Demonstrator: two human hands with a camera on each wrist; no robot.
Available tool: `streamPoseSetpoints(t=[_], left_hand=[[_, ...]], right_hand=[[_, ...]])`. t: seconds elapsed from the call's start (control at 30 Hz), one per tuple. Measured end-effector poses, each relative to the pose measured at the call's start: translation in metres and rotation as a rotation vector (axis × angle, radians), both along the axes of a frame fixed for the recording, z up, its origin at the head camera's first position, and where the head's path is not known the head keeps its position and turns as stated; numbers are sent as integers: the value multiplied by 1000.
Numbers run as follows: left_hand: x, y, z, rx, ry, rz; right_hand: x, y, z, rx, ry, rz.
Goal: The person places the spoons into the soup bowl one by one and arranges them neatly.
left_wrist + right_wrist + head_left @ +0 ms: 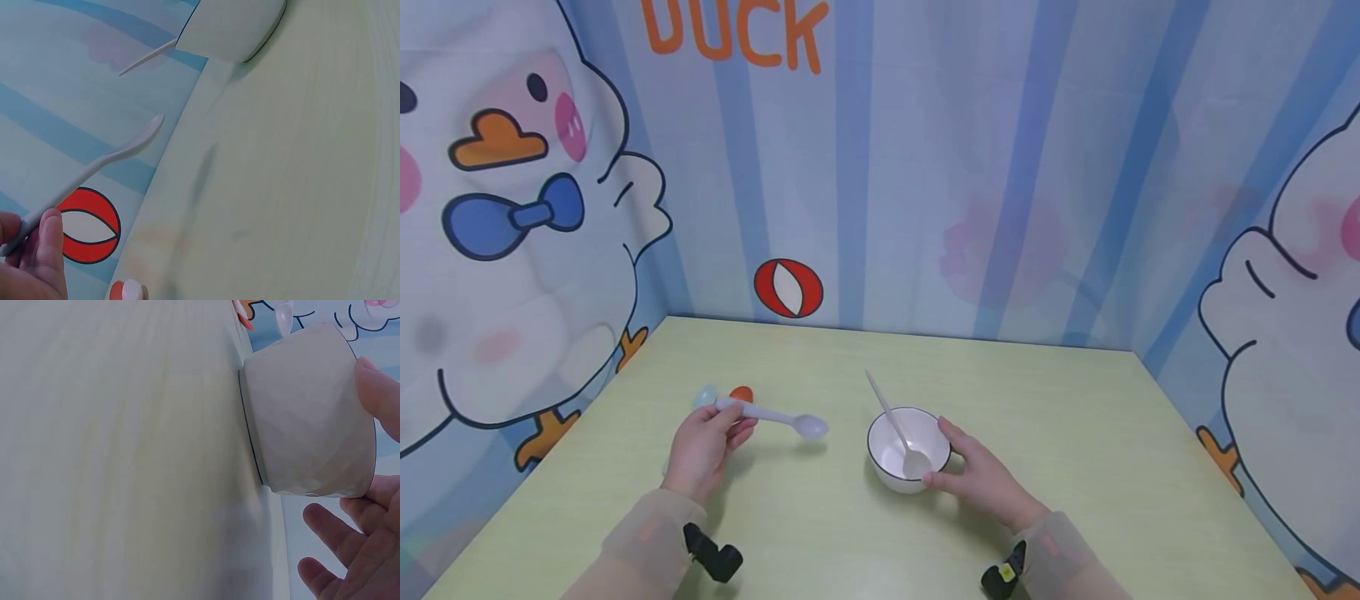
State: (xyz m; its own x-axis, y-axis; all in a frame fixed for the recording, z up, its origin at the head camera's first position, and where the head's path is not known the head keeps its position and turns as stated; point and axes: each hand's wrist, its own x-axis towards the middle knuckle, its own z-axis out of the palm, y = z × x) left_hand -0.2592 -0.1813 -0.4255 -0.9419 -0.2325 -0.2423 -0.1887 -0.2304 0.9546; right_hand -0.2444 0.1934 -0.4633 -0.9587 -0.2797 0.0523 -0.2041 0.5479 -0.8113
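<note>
We are looking down at a pale green tabletop (820, 533) boxed in by cartoon duck walls (512, 250). Our left hand (703, 446) is pinching a white spoon (775, 415) just above the surface, partly hiding two small blue and orange items (724, 395) we cannot identify. Our right hand (981, 479) is cupping a white bowl (891, 467) with loosely curved fingers (378, 394); only the head view is showing the second spoon (895, 429) resting inside.
</note>
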Motion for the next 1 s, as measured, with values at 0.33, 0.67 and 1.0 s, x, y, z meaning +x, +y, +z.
streamPoseSetpoints(t=[0.33, 0.67, 1.0], left_hand=[[-1, 12, 11, 11, 25, -11], [0, 24, 17, 18, 56, -29], [-2, 42, 21, 38, 103, -24]], right_hand=[[-1, -1, 0, 7, -4, -1], [-1, -3, 0, 8, -2, 0], [-1, -4, 1, 2, 3, -3]])
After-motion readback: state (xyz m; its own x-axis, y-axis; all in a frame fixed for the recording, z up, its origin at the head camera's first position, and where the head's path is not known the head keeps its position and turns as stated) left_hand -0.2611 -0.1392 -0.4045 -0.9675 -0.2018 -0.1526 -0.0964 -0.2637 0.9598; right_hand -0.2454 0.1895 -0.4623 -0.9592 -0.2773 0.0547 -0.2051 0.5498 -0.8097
